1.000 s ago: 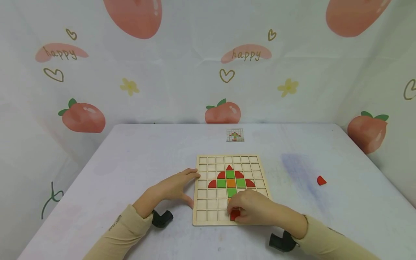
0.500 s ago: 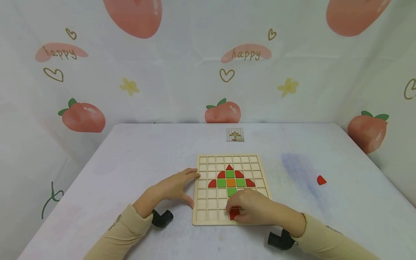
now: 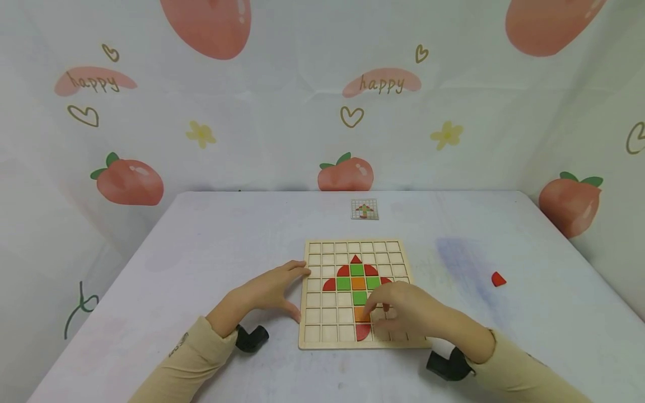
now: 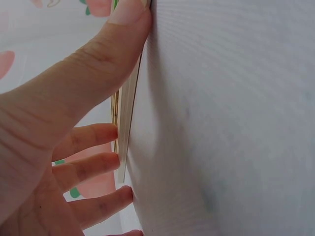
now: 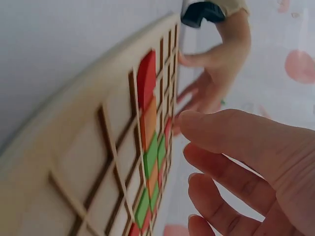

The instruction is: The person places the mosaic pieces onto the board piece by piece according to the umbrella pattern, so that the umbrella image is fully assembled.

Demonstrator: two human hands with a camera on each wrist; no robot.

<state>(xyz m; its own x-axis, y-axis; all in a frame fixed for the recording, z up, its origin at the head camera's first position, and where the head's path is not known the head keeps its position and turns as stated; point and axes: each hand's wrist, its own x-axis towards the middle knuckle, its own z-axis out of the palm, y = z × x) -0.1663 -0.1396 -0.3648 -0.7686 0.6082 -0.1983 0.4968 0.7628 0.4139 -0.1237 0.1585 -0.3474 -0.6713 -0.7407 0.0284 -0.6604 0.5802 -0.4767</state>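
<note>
A wooden grid board (image 3: 322,334) bears a pattern of red, green and orange pieces. My left hand (image 3: 269,288) touches the board's left edge with its thumb and extended fingers; the left wrist view shows the thumb (image 4: 106,46) against the rim. Over the lower right of the board hovers my right hand (image 3: 410,308), thumb and fingertips apart with nothing between them. Beside it, a red quarter-round piece (image 3: 363,332) lies in a bottom-row cell, under an orange square (image 3: 361,314). My right hand partly hides the red piece at the right end of the pattern.
Another red quarter-round piece (image 3: 498,279) lies on the table to the right. Behind the board is a small pattern card (image 3: 365,209) with a similar coloured figure. A printed curtain (image 3: 282,101) hangs along the table's back edge.
My right hand has let go of the red quarter-round piece in the bottom row and moved up and right. The orange square is uncovered. My left hand keeps its place.
</note>
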